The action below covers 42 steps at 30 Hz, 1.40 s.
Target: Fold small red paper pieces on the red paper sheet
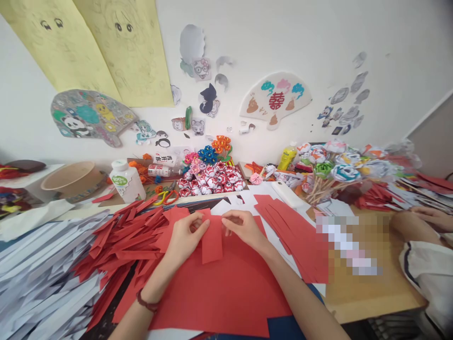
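Pinching a small red paper near its upper left, the left hand sits closest; the piece lies between both hands, long axis toward the person. The right hand has its fingertips by the top right corner; whether they grip, I cannot tell. Across the surface: white strips, red strips, a large red sheet beneath; behind, a white wall.
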Each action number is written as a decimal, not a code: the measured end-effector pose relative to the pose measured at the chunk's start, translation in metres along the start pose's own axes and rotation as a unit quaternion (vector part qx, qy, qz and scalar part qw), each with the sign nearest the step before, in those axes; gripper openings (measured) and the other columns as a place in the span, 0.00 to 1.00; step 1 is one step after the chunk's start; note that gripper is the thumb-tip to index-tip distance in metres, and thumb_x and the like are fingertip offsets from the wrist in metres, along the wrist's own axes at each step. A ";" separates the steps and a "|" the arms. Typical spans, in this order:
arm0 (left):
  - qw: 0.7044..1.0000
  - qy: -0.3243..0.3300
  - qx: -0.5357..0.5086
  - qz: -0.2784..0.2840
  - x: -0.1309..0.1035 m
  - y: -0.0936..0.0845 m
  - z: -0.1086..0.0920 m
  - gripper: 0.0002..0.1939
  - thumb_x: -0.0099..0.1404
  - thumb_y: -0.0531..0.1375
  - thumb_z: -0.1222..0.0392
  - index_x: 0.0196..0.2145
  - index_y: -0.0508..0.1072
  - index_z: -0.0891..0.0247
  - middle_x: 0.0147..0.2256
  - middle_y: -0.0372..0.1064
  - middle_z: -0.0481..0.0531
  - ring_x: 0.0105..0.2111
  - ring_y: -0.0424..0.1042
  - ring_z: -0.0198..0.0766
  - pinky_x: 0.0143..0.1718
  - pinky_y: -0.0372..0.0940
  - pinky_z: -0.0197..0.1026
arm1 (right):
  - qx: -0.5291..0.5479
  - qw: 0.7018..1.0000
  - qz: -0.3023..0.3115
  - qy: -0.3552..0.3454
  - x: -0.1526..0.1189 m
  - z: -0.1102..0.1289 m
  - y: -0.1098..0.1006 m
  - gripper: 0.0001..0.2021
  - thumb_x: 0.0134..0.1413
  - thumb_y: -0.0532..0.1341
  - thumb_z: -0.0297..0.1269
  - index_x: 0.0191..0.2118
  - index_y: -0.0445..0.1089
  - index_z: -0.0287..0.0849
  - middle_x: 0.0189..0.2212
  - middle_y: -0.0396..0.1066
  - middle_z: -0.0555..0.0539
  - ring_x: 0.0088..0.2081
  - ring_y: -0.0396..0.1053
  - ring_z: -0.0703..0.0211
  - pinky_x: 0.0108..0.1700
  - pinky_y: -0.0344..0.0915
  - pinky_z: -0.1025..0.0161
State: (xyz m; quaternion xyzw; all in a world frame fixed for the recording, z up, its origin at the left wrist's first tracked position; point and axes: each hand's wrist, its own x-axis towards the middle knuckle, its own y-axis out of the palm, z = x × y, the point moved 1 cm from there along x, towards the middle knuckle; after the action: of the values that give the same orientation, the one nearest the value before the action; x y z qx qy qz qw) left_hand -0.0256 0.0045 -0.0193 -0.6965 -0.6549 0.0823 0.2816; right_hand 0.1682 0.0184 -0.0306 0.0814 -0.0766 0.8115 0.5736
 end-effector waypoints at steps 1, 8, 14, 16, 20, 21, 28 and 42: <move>1.000 -0.001 0.001 0.000 0.000 0.000 -0.001 0.13 0.62 0.57 0.51 0.27 0.68 0.63 0.23 0.64 0.46 0.24 0.63 0.33 0.26 0.56 0.33 | 0.002 1.000 -0.002 -0.002 0.000 0.000 0.000 0.10 0.54 0.62 0.42 0.34 0.73 0.40 0.25 0.71 0.50 0.23 0.68 0.63 0.28 0.67 0.65; 1.000 -0.004 0.007 -0.006 0.000 0.000 -0.005 0.14 0.62 0.57 0.50 0.27 0.69 0.64 0.22 0.61 0.45 0.24 0.60 0.32 0.26 0.55 0.34 | -0.009 1.000 -0.018 0.001 0.001 -0.004 -0.003 0.09 0.53 0.64 0.41 0.32 0.73 0.40 0.24 0.72 0.50 0.23 0.68 0.63 0.28 0.68 0.66; 1.000 -0.007 0.004 0.017 0.000 0.003 -0.006 0.14 0.62 0.57 0.50 0.35 0.75 0.64 0.25 0.68 0.47 0.25 0.62 0.34 0.27 0.56 0.35 | -0.019 1.000 0.014 0.001 0.000 -0.002 -0.001 0.08 0.54 0.63 0.40 0.32 0.73 0.40 0.23 0.71 0.51 0.23 0.69 0.62 0.29 0.68 0.65; 1.000 -0.004 0.009 0.030 -0.001 0.003 -0.007 0.14 0.63 0.57 0.51 0.35 0.76 0.63 0.29 0.72 0.49 0.27 0.65 0.35 0.29 0.57 0.36 | -0.024 0.999 0.021 0.004 -0.001 -0.002 0.000 0.07 0.53 0.63 0.39 0.32 0.73 0.40 0.22 0.71 0.51 0.23 0.69 0.63 0.29 0.67 0.65; 0.999 -0.003 0.021 0.040 -0.002 0.004 -0.006 0.12 0.62 0.57 0.53 0.34 0.76 0.63 0.32 0.75 0.49 0.28 0.67 0.36 0.30 0.58 0.36 | -0.031 0.999 0.033 0.008 -0.002 -0.002 0.001 0.06 0.53 0.63 0.38 0.31 0.73 0.40 0.22 0.70 0.51 0.23 0.69 0.63 0.29 0.67 0.66; 0.999 -0.004 0.025 0.040 -0.002 0.003 -0.006 0.12 0.62 0.57 0.53 0.34 0.76 0.62 0.32 0.75 0.49 0.28 0.67 0.36 0.30 0.58 0.36 | -0.032 0.999 0.036 0.008 -0.003 -0.002 0.001 0.06 0.53 0.63 0.37 0.31 0.73 0.40 0.23 0.70 0.51 0.23 0.69 0.63 0.29 0.67 0.65; 0.999 -0.006 0.028 0.039 -0.002 0.002 -0.008 0.12 0.62 0.57 0.53 0.34 0.76 0.62 0.32 0.76 0.49 0.27 0.66 0.35 0.29 0.57 0.36 | -0.030 0.999 0.041 0.010 -0.002 0.001 0.001 0.07 0.53 0.62 0.38 0.32 0.73 0.40 0.22 0.70 0.51 0.23 0.69 0.63 0.29 0.67 0.65; 0.999 -0.002 0.031 0.038 -0.003 0.002 -0.010 0.12 0.62 0.57 0.53 0.34 0.77 0.63 0.32 0.76 0.50 0.28 0.68 0.36 0.30 0.58 0.36 | -0.032 0.999 0.038 0.013 -0.004 0.002 0.001 0.08 0.52 0.63 0.41 0.31 0.73 0.41 0.23 0.71 0.51 0.23 0.69 0.62 0.29 0.67 0.64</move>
State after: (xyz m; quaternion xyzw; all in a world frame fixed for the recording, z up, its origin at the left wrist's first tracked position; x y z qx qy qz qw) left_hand -0.0195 -0.0010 -0.0132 -0.7118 -0.6254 0.1149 0.2982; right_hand 0.1683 0.0143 -0.0297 0.0491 -0.0979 0.8310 0.5454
